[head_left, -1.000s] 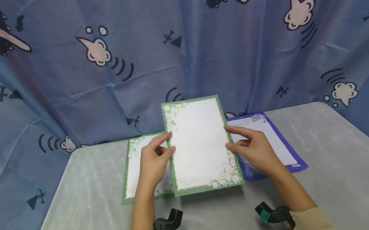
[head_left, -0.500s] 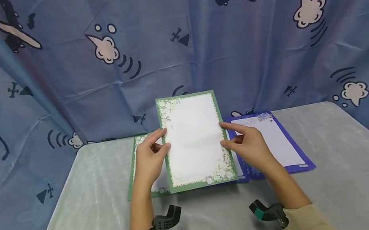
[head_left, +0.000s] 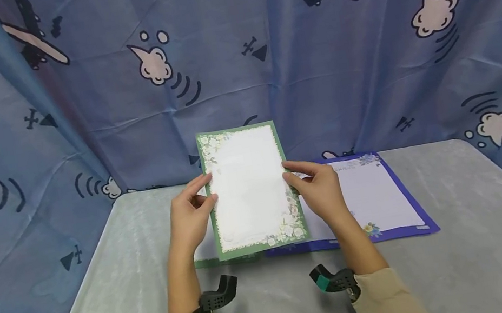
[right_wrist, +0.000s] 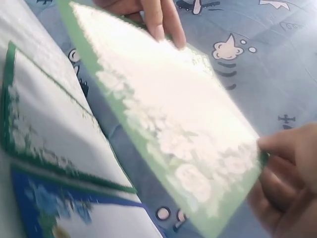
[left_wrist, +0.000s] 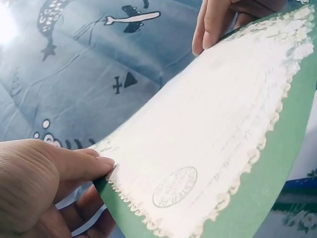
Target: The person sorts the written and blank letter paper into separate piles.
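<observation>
Both hands hold up a sheet of stationery paper (head_left: 248,189) with a green border and floral corners. Its left edge is pinched by my left hand (head_left: 188,218) between thumb and fingers. On the opposite edge, my right hand (head_left: 319,192) pinches it the same way. A round printed stamp mark shows near one corner in the left wrist view. Behind the raised sheet, a second green-bordered sheet (right_wrist: 59,124) lies on the table, mostly hidden in the head view. Beside it on the right lies a blue-bordered sheet (head_left: 380,196) with blue and yellow flowers, partly covered by my right arm.
A grey-covered table (head_left: 472,247) spreads under the papers. At its far edge hangs a blue curtain (head_left: 226,62) printed with planes and clouds. Black wrist mounts (head_left: 216,296) sit on both forearms, close to the beige sleeves.
Both hands have carried the green-bordered sheet left and slightly up, tilting it a little. More of the blue-bordered paper shows, and less of the green sheet on the table. The head view has shifted slightly.
</observation>
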Action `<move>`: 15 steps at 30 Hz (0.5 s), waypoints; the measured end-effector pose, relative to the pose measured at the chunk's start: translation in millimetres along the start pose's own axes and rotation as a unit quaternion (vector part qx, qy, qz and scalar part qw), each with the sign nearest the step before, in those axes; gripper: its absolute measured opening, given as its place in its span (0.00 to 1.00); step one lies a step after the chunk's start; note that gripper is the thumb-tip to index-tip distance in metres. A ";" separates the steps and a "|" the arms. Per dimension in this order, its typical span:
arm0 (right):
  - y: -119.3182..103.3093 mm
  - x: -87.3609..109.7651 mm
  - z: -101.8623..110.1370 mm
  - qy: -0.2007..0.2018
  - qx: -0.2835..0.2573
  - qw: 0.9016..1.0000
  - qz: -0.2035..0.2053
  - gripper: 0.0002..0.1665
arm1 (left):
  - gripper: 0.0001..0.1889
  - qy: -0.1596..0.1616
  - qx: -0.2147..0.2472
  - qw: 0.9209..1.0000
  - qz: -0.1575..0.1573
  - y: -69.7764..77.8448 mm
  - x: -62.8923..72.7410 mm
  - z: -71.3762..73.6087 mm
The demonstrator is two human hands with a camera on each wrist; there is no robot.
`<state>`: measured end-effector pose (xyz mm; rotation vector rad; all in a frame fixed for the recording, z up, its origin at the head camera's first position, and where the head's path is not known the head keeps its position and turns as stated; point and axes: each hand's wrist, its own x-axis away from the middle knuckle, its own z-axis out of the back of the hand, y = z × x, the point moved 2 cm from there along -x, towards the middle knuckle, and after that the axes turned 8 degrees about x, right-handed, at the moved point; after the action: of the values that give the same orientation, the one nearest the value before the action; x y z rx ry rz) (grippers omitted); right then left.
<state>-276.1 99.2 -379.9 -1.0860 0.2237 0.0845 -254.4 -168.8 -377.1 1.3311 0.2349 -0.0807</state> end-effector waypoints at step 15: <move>0.9 -2.0 -39.7 -0.002 -0.021 1.000 0.008 0.18 | 0.24 0.026 -0.024 0.999 0.036 -12.3 -1.8 17.5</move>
<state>-283.8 64.6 -398.0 -1.1254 0.2280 0.1066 -256.3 -188.7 -384.6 1.2933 0.2319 0.0196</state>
